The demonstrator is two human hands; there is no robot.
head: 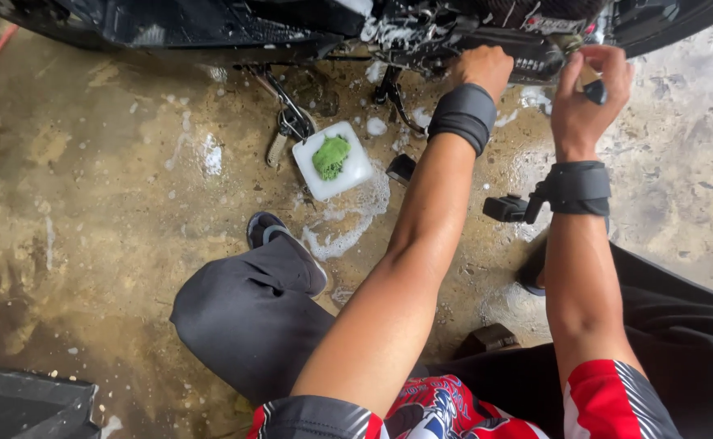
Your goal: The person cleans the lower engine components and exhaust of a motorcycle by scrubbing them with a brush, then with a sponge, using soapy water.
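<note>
1. A white square tub (333,169) holding a green sponge (331,156) sits on the wet, foamy concrete floor (112,211), beside a kickstand (287,110).
2. The left hand (481,69) presses, fingers curled, against the soapy motorcycle underside (421,32); what it grips cannot be seen.
3. The right hand (588,93) pinches a small dark tool (595,91) between thumb and fingers, just beside the motorcycle.
</note>
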